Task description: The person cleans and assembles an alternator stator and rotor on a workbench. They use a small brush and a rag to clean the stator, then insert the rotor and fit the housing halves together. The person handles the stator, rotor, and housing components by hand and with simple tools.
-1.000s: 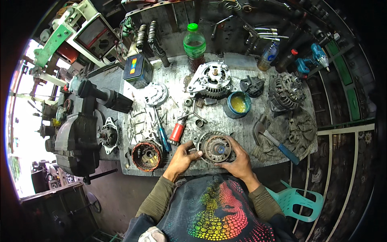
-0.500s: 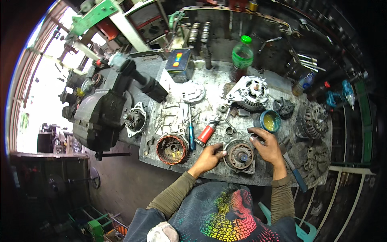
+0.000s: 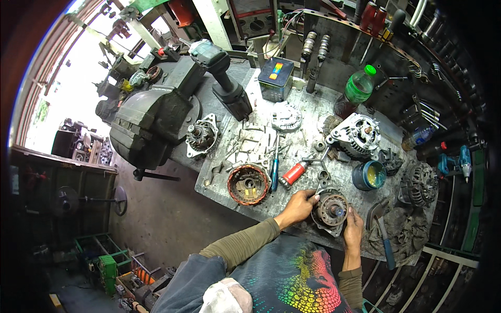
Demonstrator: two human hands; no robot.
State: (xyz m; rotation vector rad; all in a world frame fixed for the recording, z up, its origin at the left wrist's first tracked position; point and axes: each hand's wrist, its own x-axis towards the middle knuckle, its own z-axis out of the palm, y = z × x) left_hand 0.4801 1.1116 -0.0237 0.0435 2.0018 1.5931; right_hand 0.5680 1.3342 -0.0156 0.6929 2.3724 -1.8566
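An alternator housing with its rotor (image 3: 330, 211) sits near the front edge of the bench, the rotor's shaft pointing up. My left hand (image 3: 298, 207) grips its left rim, thumb on top. On the opposite side, my right hand (image 3: 353, 232) is closed round the right edge of the same part. Just behind lie a small metal ring (image 3: 323, 175) and a red cylindrical tool (image 3: 294, 175) with a metal bar. A blue tub (image 3: 360, 177) of yellowish grease stands beyond my right hand. To the left are a blue-handled screwdriver (image 3: 274, 176) and a copper-wound stator (image 3: 232, 182).
A larger alternator (image 3: 360, 133), a green-capped bottle (image 3: 360, 89) and a black-topped box (image 3: 275, 78) stand farther back. At right lie a blue-handled hammer-like tool (image 3: 386, 242), a dark rag (image 3: 404, 229) and another alternator (image 3: 419, 183). A big dark vise-like machine (image 3: 141, 125) fills the left.
My right hand has come down from beside the grease tub onto the housing's right edge. The left hand keeps its hold. The whole view has shifted, so things appear farther right.
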